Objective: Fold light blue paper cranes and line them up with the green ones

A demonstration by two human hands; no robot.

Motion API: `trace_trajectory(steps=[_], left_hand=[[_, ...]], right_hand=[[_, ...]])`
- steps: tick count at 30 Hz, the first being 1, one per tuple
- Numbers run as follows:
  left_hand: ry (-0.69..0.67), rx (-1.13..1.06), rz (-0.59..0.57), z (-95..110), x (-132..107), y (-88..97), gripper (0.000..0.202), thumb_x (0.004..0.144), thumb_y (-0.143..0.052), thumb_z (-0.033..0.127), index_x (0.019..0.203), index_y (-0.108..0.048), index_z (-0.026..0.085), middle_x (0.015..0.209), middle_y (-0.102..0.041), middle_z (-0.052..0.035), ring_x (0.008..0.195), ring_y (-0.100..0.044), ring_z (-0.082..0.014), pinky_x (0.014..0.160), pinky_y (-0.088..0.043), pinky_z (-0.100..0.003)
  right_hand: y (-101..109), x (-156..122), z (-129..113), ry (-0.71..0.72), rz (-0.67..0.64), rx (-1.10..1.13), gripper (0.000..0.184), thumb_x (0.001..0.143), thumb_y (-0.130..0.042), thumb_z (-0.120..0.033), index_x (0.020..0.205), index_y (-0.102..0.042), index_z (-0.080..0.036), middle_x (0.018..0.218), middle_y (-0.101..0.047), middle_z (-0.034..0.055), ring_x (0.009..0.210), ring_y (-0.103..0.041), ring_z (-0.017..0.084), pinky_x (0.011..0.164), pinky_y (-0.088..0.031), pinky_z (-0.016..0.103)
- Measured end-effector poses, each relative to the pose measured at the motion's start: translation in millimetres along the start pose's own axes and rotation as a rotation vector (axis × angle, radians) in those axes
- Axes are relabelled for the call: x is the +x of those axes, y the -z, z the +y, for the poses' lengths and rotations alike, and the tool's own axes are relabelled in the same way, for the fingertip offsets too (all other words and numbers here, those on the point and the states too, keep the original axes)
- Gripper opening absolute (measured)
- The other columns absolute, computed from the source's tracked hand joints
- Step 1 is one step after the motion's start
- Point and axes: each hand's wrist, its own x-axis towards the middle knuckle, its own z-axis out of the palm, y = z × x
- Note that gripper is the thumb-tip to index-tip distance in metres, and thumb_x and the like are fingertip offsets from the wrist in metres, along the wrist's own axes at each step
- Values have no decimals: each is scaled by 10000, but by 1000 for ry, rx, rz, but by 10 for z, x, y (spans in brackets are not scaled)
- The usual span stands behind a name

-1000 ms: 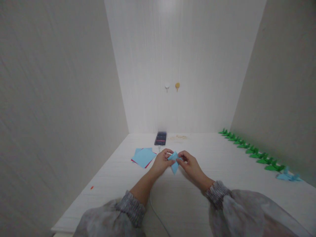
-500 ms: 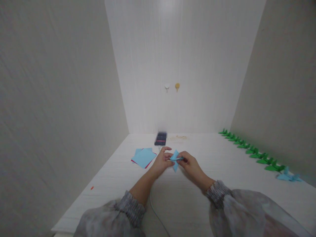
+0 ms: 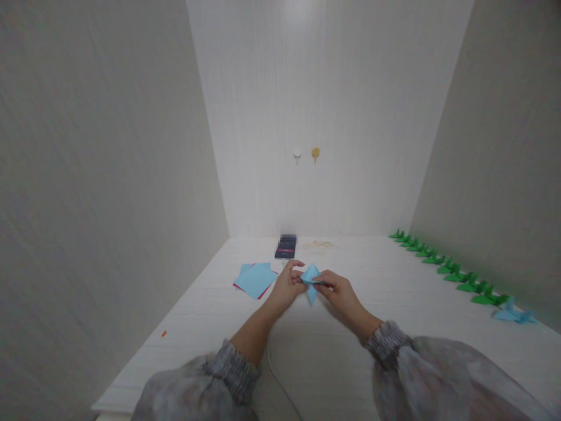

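Observation:
Between my hands is a partly folded piece of light blue origami paper, with one point facing away from me and another toward me. My left hand pinches its left corner between thumb and fingers. From the other side, my right hand grips the right part, thumb below and fingers on top. The fingertips cover both side corners. Left of my left hand lies a small stack of square paper sheets, light blue on top with red edges showing beneath.
A phone lies at the back of the white table. Folded green paper cranes line the right wall, a light blue one nearest. A white cable runs toward me. A small orange piece lies left.
The upper part of the blue paper has spread wider and flatter between my fingers. My hands have stayed almost in place.

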Motion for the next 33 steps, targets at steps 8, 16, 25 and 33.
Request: trace_trajectory(steps=[8,16,25,33], left_hand=[[4,-129,5,20,-13,-6,491,519,-641,102,910,-356,190,675,-555,27,603,-535,-104,614,-392,-242],[-94,74,12,5,-40,-17,399,581,-613,127,894,-371,175,737,-535,5,699,-528,-106,678,-386,-250],[-56,96,50,33,-33,-18,386,557,-628,134,855,-386,167,704,-511,22,640,-507,-87,631,-381,-230],[-73,86,64,27,-18,-28,388,540,-632,115,839,-389,158,740,-515,-1,673,-506,-96,658,-389,-244]], right_hand=[[-16,-1,59,-11,0,189,102,687,-538,-179,710,-636,-196,783,-591,30,744,-541,143,680,-416,265],[-2,5,-6,18,-12,74,132,695,-550,-210,799,-632,-206,739,-571,24,689,-525,131,597,-406,241],[22,4,-42,55,-65,115,143,718,-539,-217,814,-642,-237,818,-556,31,755,-527,139,657,-418,263],[-2,1,-62,45,-39,87,96,669,-591,-215,753,-635,-224,783,-529,17,723,-523,128,663,-424,258]])
